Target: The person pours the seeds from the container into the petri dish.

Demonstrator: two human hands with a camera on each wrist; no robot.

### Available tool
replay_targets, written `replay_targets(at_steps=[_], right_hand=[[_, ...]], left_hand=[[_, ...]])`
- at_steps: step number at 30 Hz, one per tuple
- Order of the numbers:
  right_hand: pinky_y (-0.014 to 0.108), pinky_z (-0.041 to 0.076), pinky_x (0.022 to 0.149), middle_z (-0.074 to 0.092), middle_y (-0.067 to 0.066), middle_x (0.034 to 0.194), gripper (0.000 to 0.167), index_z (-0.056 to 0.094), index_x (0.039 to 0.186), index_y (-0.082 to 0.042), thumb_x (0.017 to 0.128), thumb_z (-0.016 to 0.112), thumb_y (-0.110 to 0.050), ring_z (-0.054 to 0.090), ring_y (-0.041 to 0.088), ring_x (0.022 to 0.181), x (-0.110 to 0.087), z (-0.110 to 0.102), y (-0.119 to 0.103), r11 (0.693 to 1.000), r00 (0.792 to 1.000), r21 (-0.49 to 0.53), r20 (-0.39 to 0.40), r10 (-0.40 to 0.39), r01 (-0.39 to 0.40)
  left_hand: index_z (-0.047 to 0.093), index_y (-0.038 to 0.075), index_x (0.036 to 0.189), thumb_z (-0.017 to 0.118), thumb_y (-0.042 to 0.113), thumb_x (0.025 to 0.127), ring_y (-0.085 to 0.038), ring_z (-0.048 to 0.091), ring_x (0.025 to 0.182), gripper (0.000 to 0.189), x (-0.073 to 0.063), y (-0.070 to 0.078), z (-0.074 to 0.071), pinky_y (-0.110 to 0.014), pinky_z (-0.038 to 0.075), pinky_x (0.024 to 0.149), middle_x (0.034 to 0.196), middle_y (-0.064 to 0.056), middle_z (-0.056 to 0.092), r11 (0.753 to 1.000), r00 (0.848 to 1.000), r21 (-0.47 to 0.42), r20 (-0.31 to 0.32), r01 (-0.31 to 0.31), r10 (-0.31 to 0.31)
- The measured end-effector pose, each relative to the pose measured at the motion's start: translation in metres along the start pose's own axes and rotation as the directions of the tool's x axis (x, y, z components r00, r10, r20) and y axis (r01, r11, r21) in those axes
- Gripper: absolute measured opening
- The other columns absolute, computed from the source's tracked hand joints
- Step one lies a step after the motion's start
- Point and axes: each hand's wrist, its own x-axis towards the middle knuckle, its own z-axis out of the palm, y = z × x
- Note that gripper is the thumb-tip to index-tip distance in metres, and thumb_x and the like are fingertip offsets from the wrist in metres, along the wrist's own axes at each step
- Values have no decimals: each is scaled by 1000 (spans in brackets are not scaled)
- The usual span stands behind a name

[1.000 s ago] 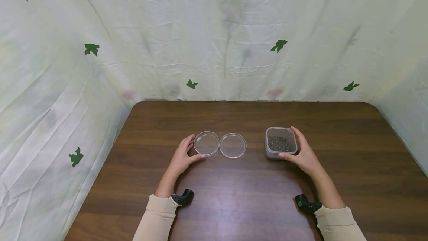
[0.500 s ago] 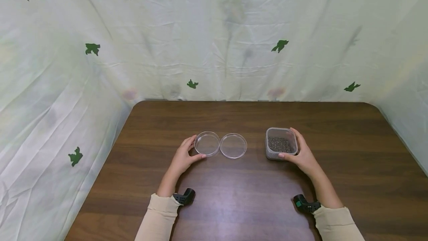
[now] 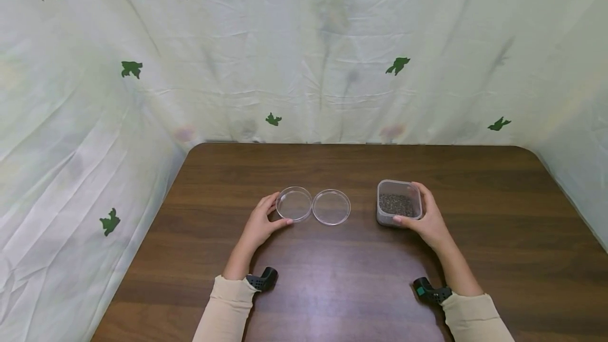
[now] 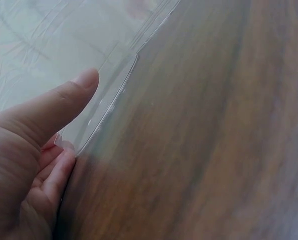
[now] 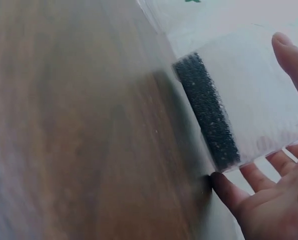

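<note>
Two clear round petri dish halves lie side by side on the brown wooden table (image 3: pixel 332 273), their rims touching or nearly so. My left hand (image 3: pixel 258 226) holds the left petri dish (image 3: pixel 294 205), with the thumb at its near rim and the fingers at its left side. The other petri dish (image 3: pixel 331 207) has no hand on it. On the right, my right hand (image 3: pixel 433 226) grips a square clear plastic container (image 3: pixel 386 219) by its right side, thumb in front. Dark granules (image 5: pixel 209 112) fill its lower part. Whether the container touches the table is unclear.
A pale curtain (image 3: pixel 304 51) with green bird and leaf prints hangs behind the table and along both sides. A black wrist camera (image 3: pixel 263 278) sits on the left wrist, and another wrist camera (image 3: pixel 431 290) on the right.
My right wrist has shifted slightly left, and the container has moved up and tilted a little. The left hand and both dishes stay nearly where they were.
</note>
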Motion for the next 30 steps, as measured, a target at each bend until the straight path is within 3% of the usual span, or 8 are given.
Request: replay_targets(at_steps=[5,8,11,20,26,30], right_hand=[[49,34,90,31,18,135,90,21,140,-8,69,76,-2,27,34,122,2,5,-5,1000,1000,-23,-26,-2,1],[55,30,92,31,18,136,91,21,140,-9,68,77,-3,25,34,124,3,8,-11,1000,999,-31,-36,6,-7],[50,32,92,31,20,136,91,20,140,-7,68,76,-1,27,34,122,3,10,-23,1000,999,-29,-50,7,-9],[21,41,79,33,23,130,89,22,139,-2,67,74,6,35,34,113,7,22,-61,1000,992,22,-127,-13,16],[20,41,80,32,21,131,91,23,139,-3,65,75,7,37,33,112,16,36,-68,997,988,57,-148,-36,45],[28,39,87,29,20,133,92,23,139,-1,64,76,8,35,34,114,21,47,-71,995,987,77,-149,-58,70]], left_hand=[[39,-5,131,79,17,67,-28,46,114,79,0,0,0,-26,40,95,126,-19,42,1000,1000,-1,-3,10,-10],[39,-6,131,80,17,66,-29,47,114,80,0,0,0,-27,40,95,126,-20,43,1000,1000,-4,-7,7,-7],[39,-6,131,80,17,67,-28,47,113,80,0,-1,0,-28,40,95,126,-19,42,1000,1000,-4,-7,7,-7],[40,-4,132,80,19,67,-27,48,113,80,0,-2,1,-28,39,96,126,-19,43,1000,1000,-4,-6,9,-9],[40,-5,132,80,19,66,-28,48,113,81,0,-3,0,-28,40,96,126,-19,43,1000,1000,-13,-9,-9,8],[40,-4,132,80,19,66,-28,47,113,80,0,-4,0,-28,40,96,126,-19,43,1000,1000,-11,-11,-16,16]])
